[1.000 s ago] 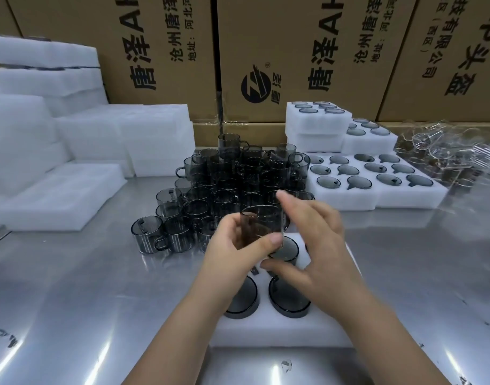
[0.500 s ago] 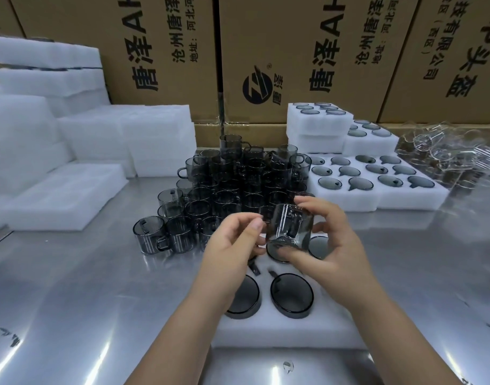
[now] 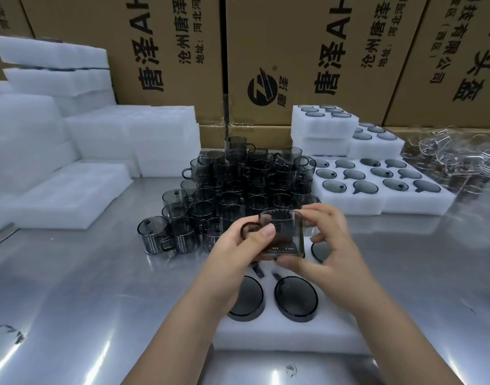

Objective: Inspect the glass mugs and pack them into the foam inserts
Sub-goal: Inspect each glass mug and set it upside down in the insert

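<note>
A smoky grey glass mug (image 3: pixel 285 234) is held between both hands above the near foam insert (image 3: pixel 282 334). My left hand (image 3: pixel 235 254) grips it on the handle side, thumb on the glass by the handle. My right hand (image 3: pixel 327 245) holds its right side and base with curled fingers. The mug is tilted, its handle pointing left. In the insert, two mugs (image 3: pixel 296 298) sit base up in the front pockets, and another dark base (image 3: pixel 320 251) shows behind my right hand. A stacked cluster of loose grey mugs (image 3: pixel 238 190) stands behind the insert.
Filled foam inserts (image 3: pixel 377 187) lie at the right, with more stacked behind (image 3: pixel 321 126). Clear glass items (image 3: pixel 454 157) are piled far right. Blank white foam slabs (image 3: pixel 57 198) are stacked at the left. Cardboard boxes (image 3: pixel 293 51) wall off the back of the steel table (image 3: pixel 85 287).
The mug has been turned in my hands from upright to tilted with its handle to the left, and lowered slightly toward the insert. My left thumb has shifted onto the handle side.
</note>
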